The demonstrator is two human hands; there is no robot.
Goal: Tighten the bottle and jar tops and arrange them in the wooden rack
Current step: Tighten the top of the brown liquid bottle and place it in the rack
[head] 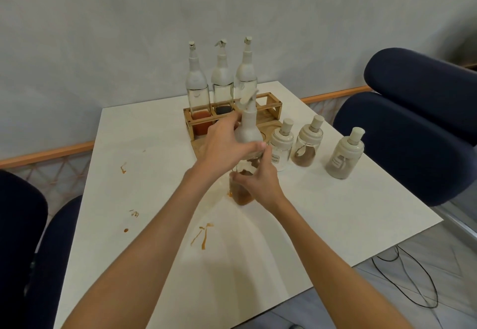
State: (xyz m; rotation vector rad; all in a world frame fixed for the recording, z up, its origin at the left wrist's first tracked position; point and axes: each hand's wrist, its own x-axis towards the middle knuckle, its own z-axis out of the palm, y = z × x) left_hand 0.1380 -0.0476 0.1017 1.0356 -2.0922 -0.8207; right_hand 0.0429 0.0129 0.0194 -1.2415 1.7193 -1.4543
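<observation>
step: tightening bottle (242, 197) | left hand (227, 145) wrapped round its top (248, 132), right hand (258, 181) gripping lower down | bottle's mid bench (154, 173), just short of rack (273, 107) | next, I reckon: lift into free slot, then jars (307, 145)

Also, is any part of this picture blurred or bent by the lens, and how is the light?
Head view: the top of the held bottle is smeared by motion, as is the left hand gripping it; the three jars beside it look sharper. Head view: the wide lens seems to stretch the dark chair at the right edge. Head view: soft, even light, no strong glare.
</observation>
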